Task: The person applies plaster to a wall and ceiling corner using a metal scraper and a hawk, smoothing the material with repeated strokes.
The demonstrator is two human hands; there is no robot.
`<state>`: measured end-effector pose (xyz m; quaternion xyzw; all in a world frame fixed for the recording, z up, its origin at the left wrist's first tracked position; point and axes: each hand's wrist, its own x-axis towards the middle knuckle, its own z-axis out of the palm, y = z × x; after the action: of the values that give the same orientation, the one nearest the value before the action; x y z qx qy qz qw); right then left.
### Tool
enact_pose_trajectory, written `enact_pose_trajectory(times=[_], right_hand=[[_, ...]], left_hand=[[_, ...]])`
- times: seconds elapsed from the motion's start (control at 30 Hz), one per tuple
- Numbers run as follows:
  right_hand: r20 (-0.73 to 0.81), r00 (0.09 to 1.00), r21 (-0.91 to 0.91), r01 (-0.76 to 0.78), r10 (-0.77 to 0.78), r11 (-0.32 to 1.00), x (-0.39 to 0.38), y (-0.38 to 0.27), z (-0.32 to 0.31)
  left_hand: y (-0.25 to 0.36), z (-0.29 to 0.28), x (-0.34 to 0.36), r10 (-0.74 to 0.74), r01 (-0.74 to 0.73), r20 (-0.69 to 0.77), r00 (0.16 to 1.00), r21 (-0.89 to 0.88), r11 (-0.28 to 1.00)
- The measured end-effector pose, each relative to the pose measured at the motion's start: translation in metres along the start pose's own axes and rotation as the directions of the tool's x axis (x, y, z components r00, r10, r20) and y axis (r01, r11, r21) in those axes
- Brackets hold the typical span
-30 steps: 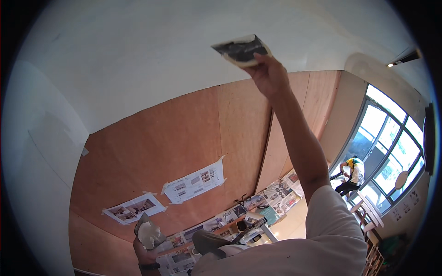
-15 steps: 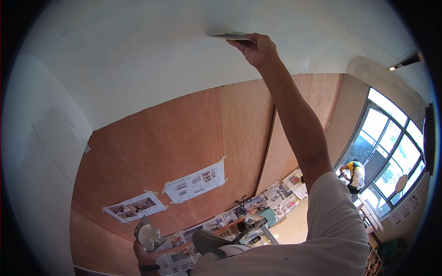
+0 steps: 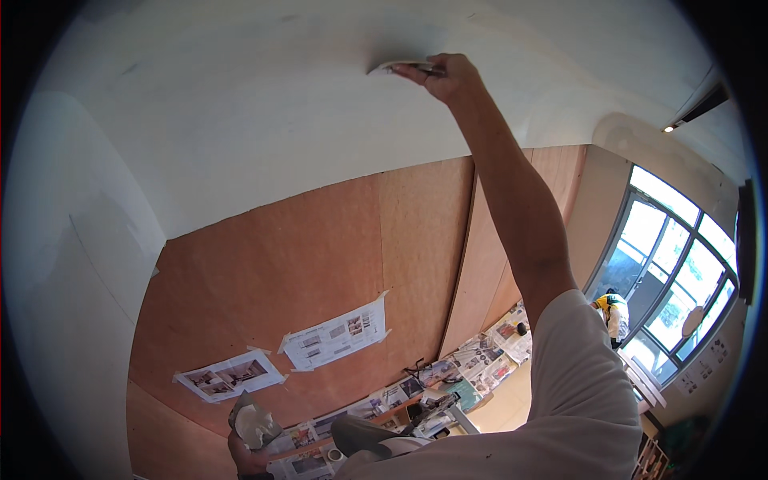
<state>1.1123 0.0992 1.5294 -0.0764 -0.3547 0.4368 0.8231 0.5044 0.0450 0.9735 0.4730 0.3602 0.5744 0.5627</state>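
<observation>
My right hand (image 3: 452, 78) is raised high at arm's length, its fingers gripping a thin, wide putty knife (image 3: 386, 67). The blade is against the white painted surface (image 3: 264, 136) overhead and looks curved along its edge. Low on the left, my left hand (image 3: 242, 458) holds a grey plate-like scraper (image 3: 237, 406) bearing a thick dab of white filler (image 3: 256, 426). Most of that hand's fingers are hidden behind the plate or cut off by the lower edge.
Below the white surface stands a plywood wall (image 3: 280, 280) with taped paper sheets (image 3: 336, 334). Newspaper-like sheets (image 3: 488, 356) line its foot, beside a cluttered bench (image 3: 436, 408). Another person (image 3: 614, 314) bends near glass doors (image 3: 668, 256) at the right.
The putty knife has tilted, and its blade now looks bent against the white surface. My left hand with the scraper is slightly lower and further left. The view has shifted a little.
</observation>
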Motion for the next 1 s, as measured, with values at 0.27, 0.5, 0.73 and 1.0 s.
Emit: enact_pose_trajectory(times=[0.27,0.5,0.73,1.0], right_hand=[[0.497,0.868,0.087,-0.054,0.003,0.995,-0.038,-0.125,0.029],[0.529,0.773,0.094,0.357,-0.35,0.929,-0.146,-0.104,0.016],[0.12,0.955,-0.12,0.287,-0.273,0.95,-0.088,0.0,-0.042],[-0.038,0.991,-0.208,0.118,-0.128,0.971,-0.07,0.054,-0.043]], left_hand=[[0.017,0.006,0.016,-0.229,0.202,0.016,0.973,-0.536,0.82],[0.024,0.018,0.018,-0.253,0.234,0.036,0.967,-0.527,0.817],[-0.015,-0.011,0.016,-0.302,0.249,-0.013,0.953,-0.534,0.808],[0.047,0.034,-0.018,-0.304,0.286,0.032,0.952,-0.447,0.848]])
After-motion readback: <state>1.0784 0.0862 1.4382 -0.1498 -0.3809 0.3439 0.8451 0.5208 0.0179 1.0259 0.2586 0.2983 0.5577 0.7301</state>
